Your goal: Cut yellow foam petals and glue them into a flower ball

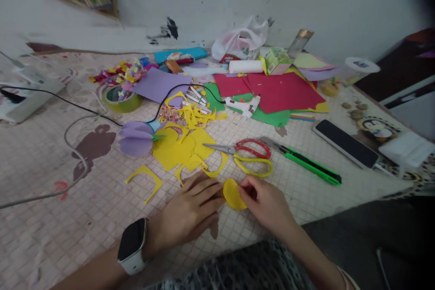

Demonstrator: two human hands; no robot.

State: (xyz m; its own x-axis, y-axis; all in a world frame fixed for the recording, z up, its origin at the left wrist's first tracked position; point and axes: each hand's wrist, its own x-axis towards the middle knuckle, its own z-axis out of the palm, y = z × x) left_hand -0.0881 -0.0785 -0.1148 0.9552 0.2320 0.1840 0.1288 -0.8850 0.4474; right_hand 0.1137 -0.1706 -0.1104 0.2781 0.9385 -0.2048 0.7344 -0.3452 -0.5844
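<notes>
Just in front of my body is a small yellow paper circle (234,194). My right hand (267,199) pinches its right edge between thumb and fingers. At its left edge are the fingertips of my left hand (190,208), bent onto the circle, with the thumb hidden. Beyond my hands lie scissors (253,154) with one red and one yellow handle, blades pointing left. Yellow paper (173,147) and a curved yellow offcut (146,181) are left of the scissors. A purple paper ball shape (136,138) with a green piece sits beside the yellow paper.
A green utility knife (309,165) with its blade out lies right of the scissors, near a phone (346,142). Behind are a corded glue gun (244,105), red sheets (282,90), a tape roll (122,99) and yellow scraps (193,115). A power strip (30,93) stands far left.
</notes>
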